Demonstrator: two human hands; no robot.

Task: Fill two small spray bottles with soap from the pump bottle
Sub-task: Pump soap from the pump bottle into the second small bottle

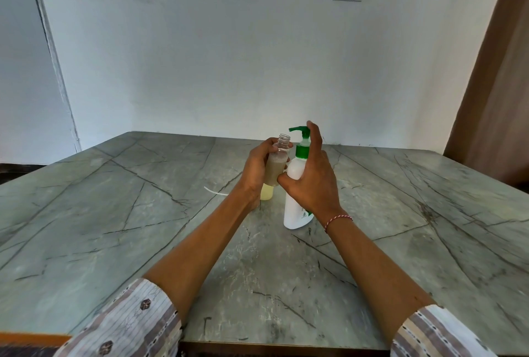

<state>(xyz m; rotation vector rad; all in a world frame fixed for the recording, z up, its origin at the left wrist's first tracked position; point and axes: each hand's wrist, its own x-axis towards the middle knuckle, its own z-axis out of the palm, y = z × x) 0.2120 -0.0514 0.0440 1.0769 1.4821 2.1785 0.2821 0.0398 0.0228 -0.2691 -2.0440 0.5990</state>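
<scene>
patterned striped sleeves (134, 325) nearest. grey veined marble table (114, 213). white pump bottle with green pump head (296, 184) upright on it, right hand (315, 182) wrapped around it. just left, left hand (256, 173) grips uncapped clear spray bottle (277, 163) of cloudy liquid; behind, possibly a yellow-filled bottle (266, 193).

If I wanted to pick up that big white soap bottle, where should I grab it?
Probably around the pump bottle's wide white body, coming from the right side. It stands upright on the table, and the left hand holds the small spray bottle close against its left. The green pump top is thin and would sink.
</scene>
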